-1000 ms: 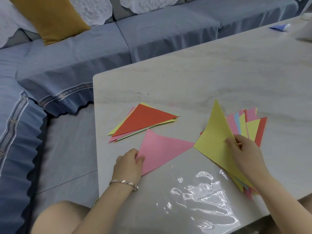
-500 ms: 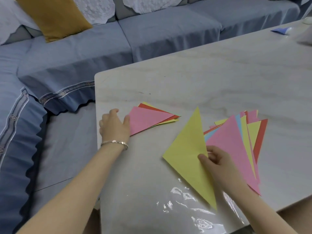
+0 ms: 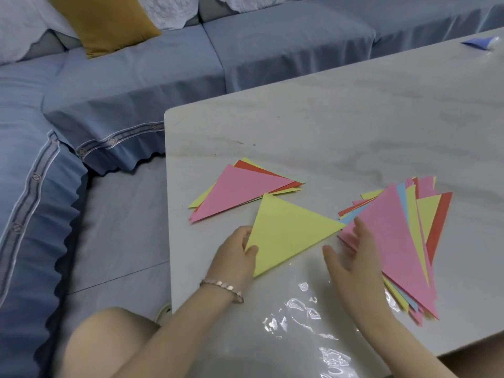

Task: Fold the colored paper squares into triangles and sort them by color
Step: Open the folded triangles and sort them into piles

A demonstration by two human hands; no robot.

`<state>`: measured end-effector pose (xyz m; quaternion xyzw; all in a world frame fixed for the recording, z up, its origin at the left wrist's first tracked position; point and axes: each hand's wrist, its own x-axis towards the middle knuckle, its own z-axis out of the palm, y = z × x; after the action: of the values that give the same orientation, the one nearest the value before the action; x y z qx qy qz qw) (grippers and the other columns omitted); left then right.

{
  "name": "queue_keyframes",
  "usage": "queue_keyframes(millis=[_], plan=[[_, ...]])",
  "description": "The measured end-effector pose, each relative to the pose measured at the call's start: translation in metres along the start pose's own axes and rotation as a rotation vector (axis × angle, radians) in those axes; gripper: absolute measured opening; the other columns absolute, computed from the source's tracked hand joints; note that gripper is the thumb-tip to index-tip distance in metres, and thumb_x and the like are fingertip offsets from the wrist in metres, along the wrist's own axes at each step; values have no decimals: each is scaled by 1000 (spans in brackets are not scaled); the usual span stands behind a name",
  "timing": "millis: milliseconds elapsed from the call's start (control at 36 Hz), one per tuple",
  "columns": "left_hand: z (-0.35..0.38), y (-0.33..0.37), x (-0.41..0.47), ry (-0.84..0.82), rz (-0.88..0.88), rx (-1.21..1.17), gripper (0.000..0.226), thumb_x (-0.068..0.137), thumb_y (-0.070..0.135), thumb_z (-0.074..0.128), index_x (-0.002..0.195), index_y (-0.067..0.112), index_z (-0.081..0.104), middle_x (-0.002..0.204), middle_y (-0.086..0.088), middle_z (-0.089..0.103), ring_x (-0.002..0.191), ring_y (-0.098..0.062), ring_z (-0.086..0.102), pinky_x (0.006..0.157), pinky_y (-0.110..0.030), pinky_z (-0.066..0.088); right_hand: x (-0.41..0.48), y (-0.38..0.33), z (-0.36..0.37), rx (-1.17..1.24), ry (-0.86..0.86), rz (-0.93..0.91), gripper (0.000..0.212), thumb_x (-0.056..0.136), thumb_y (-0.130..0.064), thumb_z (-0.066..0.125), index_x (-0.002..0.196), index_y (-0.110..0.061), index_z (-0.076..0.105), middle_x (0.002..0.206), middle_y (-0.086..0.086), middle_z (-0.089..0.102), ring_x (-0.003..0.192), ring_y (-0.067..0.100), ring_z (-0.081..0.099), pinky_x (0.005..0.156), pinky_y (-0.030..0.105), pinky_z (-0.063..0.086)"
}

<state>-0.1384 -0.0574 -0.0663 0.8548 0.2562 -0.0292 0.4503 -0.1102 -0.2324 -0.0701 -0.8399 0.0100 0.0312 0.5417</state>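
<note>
Nearest, a bare knee (image 3: 109, 339) shows at the bottom left. A clear, glossy film (image 3: 302, 312) lies on the near part of the tabletop (image 3: 354, 126). Both forearms reach over it, the left wrist wearing a bracelet (image 3: 221, 289).

The left grip (image 3: 236, 255) pinches the near-left corner of a yellow triangle (image 3: 289, 230), with its fingers curled at the paper's edge. Whether the sheet lies flat or is slightly raised cannot be told. The right grip (image 3: 354, 255) is open and holds nothing. Its palm is turned to the left and its fingers are straight, their tips at the near-left edge of the right pile (image 3: 395, 241). Whether they touch the paper cannot be told.

The yellow triangle sits between two piles. Its far tip reaches the near edge of the left pile (image 3: 242, 189), and its right tip comes up to the right pile. The left pile has a pink triangle on top, with red and yellow edges showing beneath. The right pile is a loose fan of pink, yellow, blue and red sheets, also with pink on top, running toward the tabletop's near edge.

Beyond the piles, a small blue thing (image 3: 476, 43) lies by the far right edge, too small to identify. To the left is a grey floor (image 3: 122, 227). Behind it a blue sofa (image 3: 272, 50) wraps round the corner, with a mustard cushion (image 3: 106, 20) against its back.
</note>
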Motion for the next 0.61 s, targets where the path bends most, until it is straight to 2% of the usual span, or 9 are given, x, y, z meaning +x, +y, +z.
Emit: queue_keyframes(millis=[56,111,167,278,389,444,500,556,611], plan=[[-8,-1,12,-15,65,137,33,91,5,48,122,16,54,108,-12,61,101,-26,55,65,-17,31,2,8,-2,-176,36,-227,56,87,-7,60,138,-12,38,135,1,38,114,0,36,99,16,24],[-11,-3,22,-34,82,217,35,91,6,47,124,17,54,114,-7,62,106,-22,55,77,-18,36,3,15,-1,-394,14,-441,42,87,-17,54,129,-12,51,137,4,46,125,12,36,103,25,27],[-11,-7,32,-24,113,281,37,91,7,48,127,17,52,120,-5,59,112,-22,53,90,-26,41,4,23,5,-556,-72,-554,43,84,-29,46,121,-11,58,131,7,55,126,17,36,101,30,28],[-4,-12,34,104,210,486,49,90,11,53,138,14,39,125,-10,47,119,-27,41,98,-31,32,8,31,21,-836,-276,-613,53,93,-43,31,126,-10,55,135,3,52,129,18,40,107,28,17],[14,-25,17,192,419,477,35,83,6,53,117,-1,59,119,-20,60,108,-36,59,90,-40,48,13,33,29,-965,-434,-580,68,98,-47,7,125,-11,58,134,3,53,123,20,51,106,27,14],[24,-31,4,55,492,549,40,93,22,36,116,2,61,125,-15,59,113,-28,59,90,-37,48,11,34,33,-978,-486,-575,69,98,-48,7,124,-10,59,134,4,53,123,20,51,107,27,14],[30,-38,-4,-72,475,654,63,99,37,8,124,8,58,135,-6,51,124,-20,50,100,-31,40,8,35,35,-969,-508,-587,69,97,-52,11,128,-9,55,137,5,50,126,19,48,108,27,14],[30,-41,-9,-93,441,747,73,98,39,-5,123,15,60,134,1,52,123,-13,51,98,-26,42,5,37,35,-971,-515,-596,69,96,-54,14,131,-8,51,139,5,47,129,18,44,109,28,15],[30,-50,-8,-91,445,774,75,93,48,-10,137,16,42,148,3,29,136,-10,29,111,-23,22,4,36,35,-980,-515,-583,69,95,-56,16,131,-9,52,139,5,47,130,17,43,108,27,17]])
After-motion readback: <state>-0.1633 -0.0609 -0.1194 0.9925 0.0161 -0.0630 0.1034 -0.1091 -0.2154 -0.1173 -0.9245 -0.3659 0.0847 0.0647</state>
